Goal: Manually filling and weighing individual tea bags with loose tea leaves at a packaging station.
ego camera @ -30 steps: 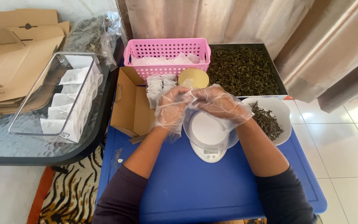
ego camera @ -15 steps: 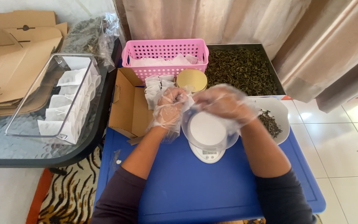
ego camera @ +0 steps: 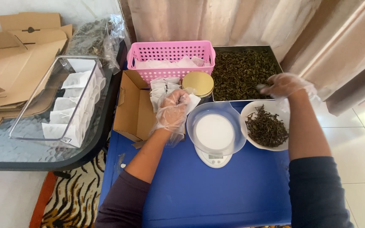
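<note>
Meanwhile left hand (ego camera: 172, 110) grips a white sachet (ego camera: 192, 101); right hand (ego camera: 287, 85) pinches something small.

A blue table (ego camera: 216, 194) carries a scale (ego camera: 214, 145), a white bowl (ego camera: 250, 110) of tea leaves beside it, an open carton (ego camera: 134, 107), a gold tin (ego camera: 198, 82), a pink basket (ego camera: 170, 52) and a leaf tray (ego camera: 245, 71) (at the far edge). The glass table (ego camera: 5, 147) alongside bears a clear bin (ego camera: 55, 97) and flat cardboard (ego camera: 13, 55).

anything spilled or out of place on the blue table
Nothing much stands out. A few small pale scraps lie loose near the left edge of the blue table. The tea leaves stay inside the white bowl and metal tray; none look spilled.
</note>
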